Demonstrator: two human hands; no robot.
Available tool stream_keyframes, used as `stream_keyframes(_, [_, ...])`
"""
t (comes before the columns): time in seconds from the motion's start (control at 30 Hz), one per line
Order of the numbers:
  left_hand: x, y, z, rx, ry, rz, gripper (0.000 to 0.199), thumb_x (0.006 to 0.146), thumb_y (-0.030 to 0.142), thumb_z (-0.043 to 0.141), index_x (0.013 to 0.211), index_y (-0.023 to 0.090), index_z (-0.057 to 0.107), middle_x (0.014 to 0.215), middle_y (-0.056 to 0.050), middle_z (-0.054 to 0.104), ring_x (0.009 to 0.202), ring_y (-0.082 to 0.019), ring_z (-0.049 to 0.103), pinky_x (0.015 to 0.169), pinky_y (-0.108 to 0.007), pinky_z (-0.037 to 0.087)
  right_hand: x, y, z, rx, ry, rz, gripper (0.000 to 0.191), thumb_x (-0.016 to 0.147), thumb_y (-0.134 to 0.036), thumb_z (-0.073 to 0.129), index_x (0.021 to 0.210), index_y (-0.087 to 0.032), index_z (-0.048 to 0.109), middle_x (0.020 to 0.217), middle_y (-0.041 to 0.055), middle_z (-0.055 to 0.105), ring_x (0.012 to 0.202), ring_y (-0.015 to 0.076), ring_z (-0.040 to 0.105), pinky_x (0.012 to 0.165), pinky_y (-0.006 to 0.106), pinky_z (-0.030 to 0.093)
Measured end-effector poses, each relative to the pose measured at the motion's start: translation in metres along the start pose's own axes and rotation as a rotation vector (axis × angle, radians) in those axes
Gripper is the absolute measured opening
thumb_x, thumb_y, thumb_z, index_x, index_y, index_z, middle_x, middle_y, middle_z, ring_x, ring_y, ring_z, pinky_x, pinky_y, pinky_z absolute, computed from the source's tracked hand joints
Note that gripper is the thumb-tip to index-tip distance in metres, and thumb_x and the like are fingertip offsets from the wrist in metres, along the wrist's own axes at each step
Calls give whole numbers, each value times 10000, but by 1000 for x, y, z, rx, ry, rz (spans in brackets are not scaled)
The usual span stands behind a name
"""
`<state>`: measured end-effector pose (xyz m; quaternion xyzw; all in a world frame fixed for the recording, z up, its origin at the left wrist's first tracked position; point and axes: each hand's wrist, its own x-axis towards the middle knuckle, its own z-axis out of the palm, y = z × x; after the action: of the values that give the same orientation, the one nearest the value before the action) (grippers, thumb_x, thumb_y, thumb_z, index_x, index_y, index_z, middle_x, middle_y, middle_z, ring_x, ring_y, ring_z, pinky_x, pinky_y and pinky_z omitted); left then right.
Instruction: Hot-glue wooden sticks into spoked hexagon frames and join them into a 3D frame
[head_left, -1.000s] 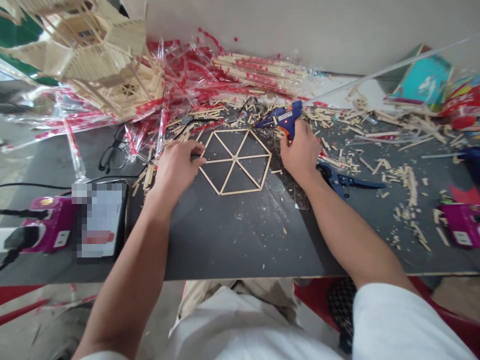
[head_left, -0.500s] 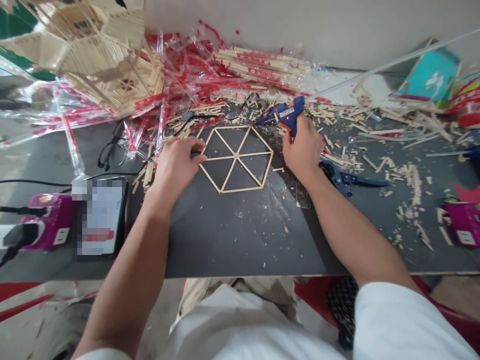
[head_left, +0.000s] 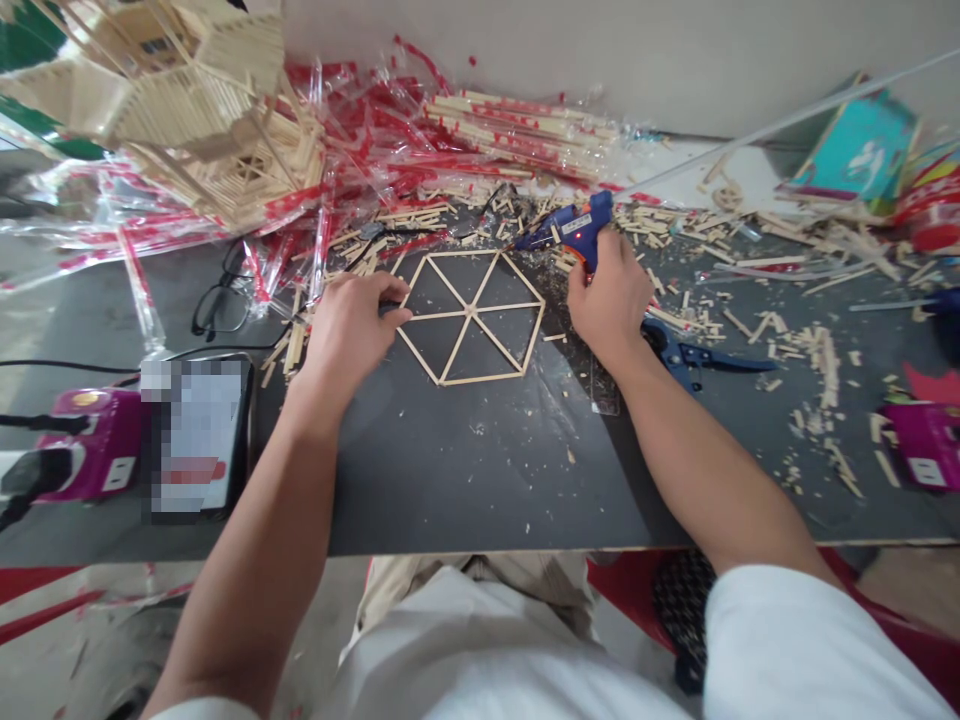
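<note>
A flat hexagonal stick frame (head_left: 469, 311) with spokes lies on the dark table. At its left corner is my left hand (head_left: 355, 322), thumb and index finger closed on the stick frame. My right hand (head_left: 611, 295) is wrapped round the handle of a blue glue gun (head_left: 584, 232). The gun's nozzle points left, close to the upper right corner of the frame; whether it touches cannot be told. A short loose stick (head_left: 554, 338) lies just right of the frame.
Pliers (head_left: 705, 357) lie right of my right hand. Left are a phone (head_left: 204, 435), a purple power strip (head_left: 97, 440) and glasses (head_left: 221, 308). Behind are stick scraps, wrapped sticks (head_left: 517, 125) and a large stick model (head_left: 187, 105). The front table edge crosses below.
My hands hold almost the same positions. The view has shifted very slightly, and the glue gun appears marginally farther right relative to the frame.
</note>
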<state>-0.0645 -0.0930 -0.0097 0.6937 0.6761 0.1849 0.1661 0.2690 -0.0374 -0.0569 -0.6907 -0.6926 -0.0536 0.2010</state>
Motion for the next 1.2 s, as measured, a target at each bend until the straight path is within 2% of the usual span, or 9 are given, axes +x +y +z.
stream_keyframes(0.33, [0,-3,2,-23,14,17,253,969,199,814,1214,249,854,1215,-96,889,1259,-348,770,1186,-510,573,0,-1,1,-18,16,58,496,1010,-266,601,1499,-186,612,1438,246,712,1235,406,729,982,541,600])
stream_keyframes(0.5, [0,-5,5,-30,13,11,267,971,184,813,1230,236,849,1215,-98,885,1275,-345,762,1176,-491,573,8,-8,-2,3,114,42,499,1028,-428,664,1454,-180,588,1308,225,757,1192,418,743,972,558,600])
stream_keyframes(0.63, [1,-8,7,-38,18,27,274,975,162,813,1237,232,851,1212,-94,891,1280,-342,768,1169,-489,580,14,-34,-14,26,81,-42,588,1029,-535,723,1480,-190,570,1296,210,766,1148,403,748,959,555,603])
stream_keyframes(0.77, [2,-11,9,-43,35,46,273,977,150,826,1237,227,855,1206,-88,897,1267,-339,777,1153,-479,585,20,-68,-20,33,-10,-115,453,1077,-384,648,1478,-178,613,1336,219,759,1130,382,755,951,535,607])
stream_keyframes(0.87, [2,-12,10,-37,42,51,275,981,150,834,1246,224,856,1200,-83,897,1250,-332,782,1132,-461,586,23,-84,-15,58,-49,-147,435,1079,-279,590,1499,-172,633,1373,229,751,1150,383,755,947,529,613])
stream_keyframes(1.03, [1,-11,9,-28,40,50,263,989,145,840,1243,209,861,1192,-91,897,1254,-335,776,1116,-455,582,21,-88,-5,92,-67,-178,474,1063,-218,575,1529,-168,648,1378,231,752,1134,385,758,937,534,620])
stream_keyframes(1.2, [0,-10,9,-24,35,54,275,998,146,832,1264,213,857,1201,-86,898,1277,-334,765,1123,-454,579,20,-87,-4,78,-111,-168,504,1074,-206,571,1575,-166,616,1439,242,727,1184,394,750,964,542,613])
